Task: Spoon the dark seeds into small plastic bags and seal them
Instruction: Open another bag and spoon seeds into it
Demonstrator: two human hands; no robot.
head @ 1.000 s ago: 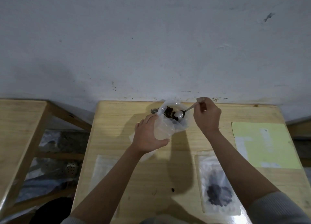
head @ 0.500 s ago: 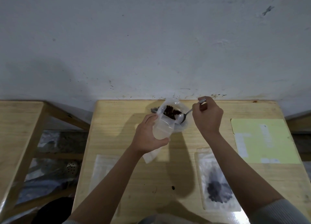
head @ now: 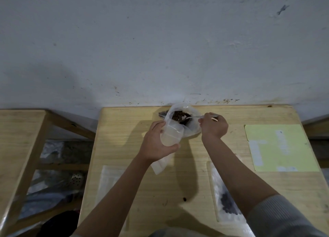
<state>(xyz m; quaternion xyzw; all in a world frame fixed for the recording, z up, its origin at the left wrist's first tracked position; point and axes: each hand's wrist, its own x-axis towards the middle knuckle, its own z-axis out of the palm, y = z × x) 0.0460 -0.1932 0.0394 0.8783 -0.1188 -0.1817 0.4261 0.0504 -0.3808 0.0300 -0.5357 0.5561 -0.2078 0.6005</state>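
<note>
Dark seeds heaped in large clear bag at worktop far edge; spoon pinched by right hand, small bag gripped by left hand.

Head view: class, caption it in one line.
Left hand holds a small bag while right hand spoons dark seeds.

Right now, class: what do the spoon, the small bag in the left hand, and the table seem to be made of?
Spoon: probably metal, since it glints silver. Small bag, held by the left hand: thin, clear, glossy plastic, as the hand shows through it. Table: pale wood with visible grain, matte.
</note>
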